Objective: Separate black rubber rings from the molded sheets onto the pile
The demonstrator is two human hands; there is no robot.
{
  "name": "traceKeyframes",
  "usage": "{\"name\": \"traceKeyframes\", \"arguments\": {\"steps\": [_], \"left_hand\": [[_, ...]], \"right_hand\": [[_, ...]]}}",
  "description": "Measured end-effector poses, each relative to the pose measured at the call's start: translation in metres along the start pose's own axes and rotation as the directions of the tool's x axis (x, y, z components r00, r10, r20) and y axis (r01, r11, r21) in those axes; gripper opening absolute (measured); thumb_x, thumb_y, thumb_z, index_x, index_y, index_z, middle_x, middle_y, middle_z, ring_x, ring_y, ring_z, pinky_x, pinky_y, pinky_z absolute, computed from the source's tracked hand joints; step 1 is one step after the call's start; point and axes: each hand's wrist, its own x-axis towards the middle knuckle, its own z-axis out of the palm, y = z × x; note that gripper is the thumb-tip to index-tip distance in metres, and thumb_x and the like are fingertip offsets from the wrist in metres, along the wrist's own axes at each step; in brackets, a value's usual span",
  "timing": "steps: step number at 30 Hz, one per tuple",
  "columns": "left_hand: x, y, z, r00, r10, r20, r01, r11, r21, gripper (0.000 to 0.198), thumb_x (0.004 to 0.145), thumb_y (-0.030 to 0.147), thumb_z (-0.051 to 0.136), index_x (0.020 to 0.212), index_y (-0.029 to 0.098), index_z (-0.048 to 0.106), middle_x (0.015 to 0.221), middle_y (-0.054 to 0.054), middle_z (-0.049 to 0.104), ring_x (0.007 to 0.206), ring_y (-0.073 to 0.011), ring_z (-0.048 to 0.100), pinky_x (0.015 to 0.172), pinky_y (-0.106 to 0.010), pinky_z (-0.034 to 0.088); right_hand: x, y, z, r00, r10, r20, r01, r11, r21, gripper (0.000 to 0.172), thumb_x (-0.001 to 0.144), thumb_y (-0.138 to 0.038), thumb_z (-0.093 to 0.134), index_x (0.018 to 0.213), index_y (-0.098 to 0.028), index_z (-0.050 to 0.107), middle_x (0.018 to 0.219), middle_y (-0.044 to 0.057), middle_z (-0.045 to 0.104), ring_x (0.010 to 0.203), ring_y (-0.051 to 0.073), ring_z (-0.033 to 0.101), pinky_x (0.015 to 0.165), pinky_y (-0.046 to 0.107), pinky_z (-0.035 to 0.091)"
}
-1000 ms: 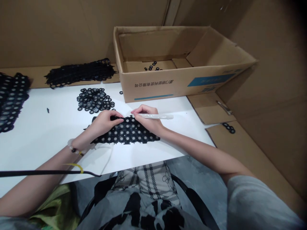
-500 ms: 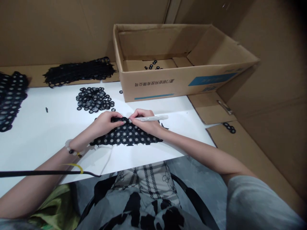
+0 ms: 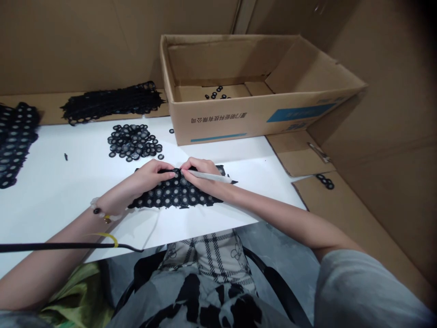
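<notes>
A sheet of joined black rings with pale grey centres (image 3: 175,200) lies on the white tabletop in front of me. My left hand (image 3: 148,176) is closed at its far edge, thumb and fingers pinching a ring there. Right beside it, my right hand (image 3: 207,186) has its fingertips pressed together at the same edge. A white pen-like tool with a dark tip (image 3: 218,177) lies in my right hand, tip pointing right, away from the sheet. What the right fingertips pinch is too small to make out. Both hands cover parts of the sheet.
Behind the sheet is a heap of loose black rings (image 3: 133,142). An open cardboard box (image 3: 218,120) with several rings inside stands at the back right. Stacked black sheets (image 3: 112,104) lie at the back, others (image 3: 17,141) at far left. Joined rings (image 3: 325,181) rest on cardboard at right.
My right hand has shifted slightly left along the edge. The tool in it has swung, so its outer end sits lower and its dark tip now shows. My left hand has barely moved.
</notes>
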Motion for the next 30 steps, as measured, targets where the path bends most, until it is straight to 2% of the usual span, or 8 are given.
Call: {"name": "traceKeyframes", "arguments": {"steps": [4,7,9,12,15,22,30], "left_hand": [[0.002,-0.003,-0.010,0.997,0.065,-0.041,-0.056,0.979,0.194,0.026,0.078,0.044,0.061,0.087,0.024,0.075,0.095,-0.001,0.077,0.089,-0.0237,0.066,0.084,-0.033,0.047],[0.005,-0.007,-0.013,0.991,0.070,-0.113,-0.039,0.965,0.258,0.025,0.076,0.043,0.062,0.085,0.023,0.074,0.092,-0.002,0.077,0.087,-0.0234,0.067,0.081,-0.032,0.048],[0.006,-0.010,-0.010,0.986,0.063,-0.156,-0.020,0.964,0.263,0.024,0.075,0.043,0.063,0.080,0.022,0.073,0.087,-0.003,0.076,0.084,-0.0232,0.067,0.077,-0.032,0.048],[0.006,-0.010,-0.005,0.983,0.081,-0.165,-0.032,0.960,0.277,0.025,0.075,0.044,0.062,0.081,0.021,0.072,0.087,-0.004,0.076,0.083,-0.0236,0.066,0.077,-0.034,0.047],[0.005,-0.008,-0.001,0.984,0.105,-0.146,-0.060,0.956,0.286,0.028,0.078,0.045,0.060,0.084,0.021,0.071,0.090,-0.005,0.076,0.084,-0.0236,0.066,0.079,-0.034,0.047],[0.004,-0.008,0.002,0.979,0.127,-0.158,-0.083,0.963,0.257,0.026,0.077,0.043,0.062,0.084,0.020,0.072,0.089,-0.005,0.076,0.084,-0.0243,0.066,0.083,-0.037,0.047],[0.004,-0.006,-0.001,0.995,0.045,-0.087,-0.036,0.994,0.106,0.025,0.074,0.042,0.063,0.082,0.021,0.072,0.088,-0.003,0.076,0.086,-0.0231,0.065,0.084,-0.034,0.046]], "right_hand": [[0.002,0.002,-0.004,0.997,0.047,-0.057,-0.044,0.997,0.058,0.013,0.083,-0.027,0.055,0.074,-0.020,0.061,0.076,-0.001,0.069,0.071,0.014,0.061,0.067,0.027,0.042],[0.005,0.008,-0.008,0.988,0.086,-0.129,-0.071,0.991,0.114,0.012,0.078,-0.022,0.058,0.066,-0.020,0.059,0.069,-0.001,0.067,0.067,0.015,0.060,0.067,0.028,0.043],[0.007,0.010,-0.010,0.984,0.095,-0.150,-0.067,0.980,0.186,0.012,0.078,-0.022,0.058,0.066,-0.020,0.059,0.076,0.001,0.070,0.074,0.016,0.064,0.073,0.029,0.046],[0.008,0.010,-0.009,0.992,0.087,-0.091,-0.057,0.955,0.290,0.011,0.081,-0.026,0.059,0.072,-0.020,0.059,0.096,0.004,0.074,0.090,0.018,0.068,0.085,0.032,0.048],[0.006,0.008,-0.007,0.998,0.065,-0.010,-0.061,0.967,0.247,0.011,0.082,-0.028,0.060,0.074,-0.020,0.061,0.099,0.004,0.074,0.091,0.017,0.068,0.086,0.032,0.048],[0.005,0.009,-0.005,0.998,0.056,0.030,-0.060,0.985,0.163,0.015,0.083,-0.032,0.058,0.078,-0.020,0.063,0.087,0.002,0.072,0.079,0.016,0.064,0.074,0.028,0.045],[0.004,0.007,0.000,1.000,-0.009,0.024,0.006,0.994,0.105,0.013,0.086,-0.028,0.053,0.078,-0.020,0.059,0.086,0.001,0.070,0.081,0.015,0.063,0.075,0.027,0.044]]}}
